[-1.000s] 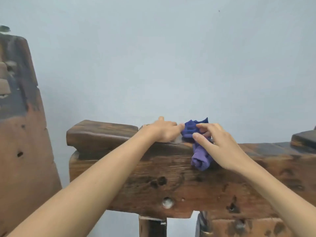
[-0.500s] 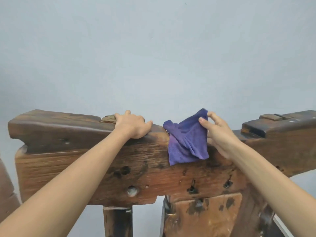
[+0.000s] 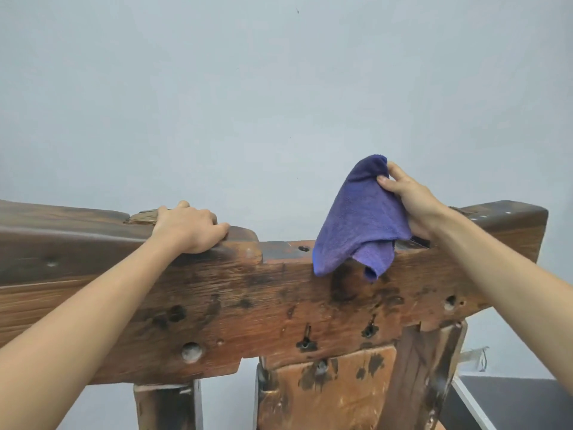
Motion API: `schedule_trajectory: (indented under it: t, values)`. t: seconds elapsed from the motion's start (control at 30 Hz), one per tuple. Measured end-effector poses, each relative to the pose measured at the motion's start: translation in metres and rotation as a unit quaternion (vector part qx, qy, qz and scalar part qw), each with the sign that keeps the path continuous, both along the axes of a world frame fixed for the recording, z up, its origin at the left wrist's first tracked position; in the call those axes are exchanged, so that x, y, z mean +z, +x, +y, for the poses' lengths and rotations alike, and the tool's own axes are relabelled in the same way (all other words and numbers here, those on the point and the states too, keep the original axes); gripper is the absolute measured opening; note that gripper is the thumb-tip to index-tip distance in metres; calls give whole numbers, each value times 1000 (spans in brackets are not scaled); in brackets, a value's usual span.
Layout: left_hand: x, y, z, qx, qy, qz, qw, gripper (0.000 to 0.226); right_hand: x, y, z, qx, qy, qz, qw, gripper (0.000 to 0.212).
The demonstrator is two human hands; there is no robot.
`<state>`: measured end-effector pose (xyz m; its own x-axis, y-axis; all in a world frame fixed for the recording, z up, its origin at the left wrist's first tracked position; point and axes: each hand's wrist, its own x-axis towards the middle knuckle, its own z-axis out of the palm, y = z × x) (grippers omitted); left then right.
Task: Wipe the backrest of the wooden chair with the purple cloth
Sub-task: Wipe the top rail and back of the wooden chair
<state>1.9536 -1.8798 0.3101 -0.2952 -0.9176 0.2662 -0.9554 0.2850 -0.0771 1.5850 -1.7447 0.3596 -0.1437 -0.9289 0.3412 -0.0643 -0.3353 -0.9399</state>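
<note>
The wooden chair's backrest point(image 3: 279, 302) is a thick, worn, dark-stained beam running across the view, with holes and knots in its face. My left hand point(image 3: 189, 228) rests palm down on the raised left part of its top edge, fingers curled over the wood. My right hand point(image 3: 409, 200) pinches the purple cloth point(image 3: 362, 218) by its upper corner and holds it above the top edge, right of centre. The cloth hangs down in loose folds, its lower tips draping over the beam's front face.
A plain pale grey wall point(image 3: 279, 88) fills the background. Wooden uprights point(image 3: 328, 395) run down below the beam. A dark floor patch with a pale strip point(image 3: 496, 405) shows at the lower right.
My right hand has lifted the cloth off the beam's top, so it now hangs from a raised corner. The view shifted right along the backrest. My left hand stays on the top edge.
</note>
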Motion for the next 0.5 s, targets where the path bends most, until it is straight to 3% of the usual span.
schedule_trajectory:
  t: [0.03,0.07,0.1,0.17,0.2,0.27,0.33,0.4,0.47,0.5]
  values:
    - [0,0,-1,1,-2,3,1000,50,-8,-14,-7,-38,26,29,999,29]
    - [-1,1,-2,2,-4,5,1000,50,-15,-28,-12,-102,63,116,986,31]
    - [-1,0,-2,1,-6,6,1000,50,-24,-41,-16,-174,111,267,941,36]
    - [-2,2,-4,3,-9,5,1000,50,-43,-59,-22,-307,196,538,760,50]
    - [-2,1,-6,4,-11,1,1000,50,-52,-62,-23,-364,185,583,702,51]
    - [-2,2,-9,7,-15,3,1000,47,-63,-57,-29,-391,73,594,699,43]
    - [-4,2,-10,14,-14,14,1000,44,-68,-45,-36,-298,-4,587,752,28]
    - [-3,3,-9,19,-12,17,1000,43,-71,-32,-41,-179,66,562,805,38]
    - [-2,2,-5,24,-8,10,1000,45,-84,-20,-39,-164,152,580,783,49]
    - [-2,1,-2,28,-5,7,1000,46,-91,-14,-38,-197,143,594,767,50]
